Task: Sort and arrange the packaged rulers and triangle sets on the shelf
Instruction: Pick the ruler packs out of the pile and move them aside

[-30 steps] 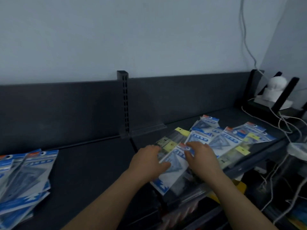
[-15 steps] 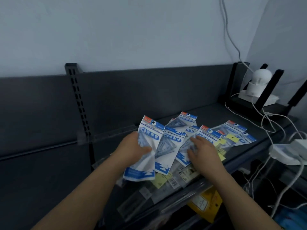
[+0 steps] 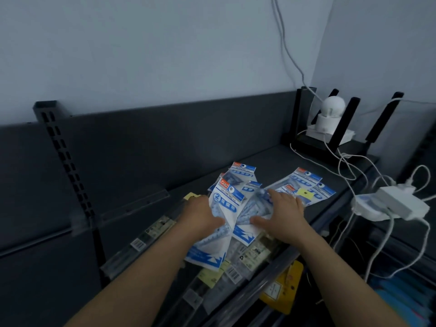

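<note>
"Two hands over the stock. What has the left hand [image 3: 203, 217] got?"

"It holds one triangle-set pack [image 3: 225, 202], the one marked GEOMETRIC, by its left edge. The thumb lies across the front and the fingers are hidden behind. The pack's top points to 12 o'clock, and its lower end is beside the forearm."

"And the right hand [image 3: 284, 214]?"

"Spread flat, fingers nearly straight, thumb out toward 9 o'clock. It presses on the fanned packs [image 3: 244, 234] just beside the held one and grasps nothing."

"Where is the rest?"

"More blue-and-white packs [image 3: 306, 182] lie overlapping on the dark shelf [image 3: 266, 159], at 1 o'clock from the right hand. Clear ruler packs [image 3: 238, 263] lie under the fan and stick out at 6 o'clock. A long ruler pack [image 3: 146, 234] lies at 8 o'clock from the left hand."

"Anything else?"

"A white camera [image 3: 330, 112] stands at the shelf's far right end, at 1 o'clock. There is a white power adapter [image 3: 401, 205] with cables at 3 o'clock, and a yellow packet [image 3: 282, 289] below the shelf edge at 5 o'clock."
</note>
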`<state>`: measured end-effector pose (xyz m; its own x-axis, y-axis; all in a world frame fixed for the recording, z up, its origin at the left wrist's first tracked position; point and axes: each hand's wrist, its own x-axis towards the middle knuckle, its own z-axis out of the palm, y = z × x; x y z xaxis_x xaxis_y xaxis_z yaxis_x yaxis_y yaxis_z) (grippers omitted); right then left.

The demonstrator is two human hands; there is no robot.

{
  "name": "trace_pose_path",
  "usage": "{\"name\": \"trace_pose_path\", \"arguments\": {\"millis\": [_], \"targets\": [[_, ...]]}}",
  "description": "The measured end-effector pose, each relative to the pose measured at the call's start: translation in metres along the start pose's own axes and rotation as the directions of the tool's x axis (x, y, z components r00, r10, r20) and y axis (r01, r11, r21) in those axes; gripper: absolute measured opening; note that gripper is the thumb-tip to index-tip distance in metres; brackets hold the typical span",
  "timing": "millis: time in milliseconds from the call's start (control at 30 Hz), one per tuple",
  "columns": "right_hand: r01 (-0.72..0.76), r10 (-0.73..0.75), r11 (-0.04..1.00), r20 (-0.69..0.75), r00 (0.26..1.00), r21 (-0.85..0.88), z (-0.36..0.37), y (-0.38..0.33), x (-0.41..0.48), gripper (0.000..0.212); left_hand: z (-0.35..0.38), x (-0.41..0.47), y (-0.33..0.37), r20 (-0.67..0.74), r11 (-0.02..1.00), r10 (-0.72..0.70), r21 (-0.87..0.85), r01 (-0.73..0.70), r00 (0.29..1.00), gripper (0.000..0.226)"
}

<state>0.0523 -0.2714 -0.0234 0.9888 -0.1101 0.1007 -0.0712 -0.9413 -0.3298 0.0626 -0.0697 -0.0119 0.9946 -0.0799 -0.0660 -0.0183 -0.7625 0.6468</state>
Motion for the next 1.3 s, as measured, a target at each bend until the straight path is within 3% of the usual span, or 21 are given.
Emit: {"name": "trace_pose_path", "arguments": {"millis": [133, 267, 433, 700, 833, 933, 1067, 1167, 1300], "targets": [[-0.037, 0.038, 0.995, -0.017, 0.999, 0.093, 0.000, -0.012, -0.004, 0.094, 0.001, -0.002, -0.004, -0.007, 0.994, 0.017, -0.112, -0.017, 1.000, 0.031], [-0.110, 0.111, 0.994, 0.011, 0.994, -0.018, -0.002, -0.012, -0.007, 0.099, 0.000, -0.006, -0.007, 0.015, 0.989, 0.029, -0.145, -0.027, 0.999, 0.047], [-0.166, 0.167, 0.986, 0.064, 0.984, -0.021, -0.006, -0.013, -0.006, 0.105, -0.006, -0.015, -0.004, 0.068, 0.993, 0.018, -0.116, -0.010, 0.997, 0.077], [-0.189, 0.190, 0.982, 0.154, 0.970, -0.024, -0.012, -0.018, -0.004, 0.091, -0.002, -0.022, -0.006, 0.030, 0.990, -0.024, -0.137, 0.028, 0.999, 0.073], [-0.210, 0.203, 0.977, 0.163, 0.965, 0.025, -0.016, -0.014, -0.004, 0.099, 0.000, -0.024, -0.007, 0.001, 0.991, -0.042, -0.129, 0.042, 0.999, 0.082], [-0.247, 0.220, 0.936, 0.131, 0.967, 0.250, -0.012, -0.011, -0.004, 0.088, 0.002, -0.025, -0.006, -0.017, 0.987, -0.041, -0.156, 0.038, 0.999, 0.070], [-0.099, 0.156, 0.754, -0.030, 0.987, 0.649, -0.017, -0.010, -0.014, 0.043, 0.002, -0.027, -0.001, -0.076, 0.980, 0.010, -0.199, -0.024, 0.997, 0.044], [0.035, 0.147, 0.655, -0.173, 0.974, 0.755, -0.031, -0.013, -0.018, 0.028, -0.004, -0.035, 0.005, -0.124, 0.949, 0.026, -0.309, -0.064, 0.992, 0.034], [0.135, 0.048, 0.614, -0.207, 0.977, 0.777, -0.045, -0.032, -0.018, 0.028, -0.022, -0.057, 0.004, -0.183, 0.849, -0.045, -0.525, -0.059, 0.982, 0.035]]}}
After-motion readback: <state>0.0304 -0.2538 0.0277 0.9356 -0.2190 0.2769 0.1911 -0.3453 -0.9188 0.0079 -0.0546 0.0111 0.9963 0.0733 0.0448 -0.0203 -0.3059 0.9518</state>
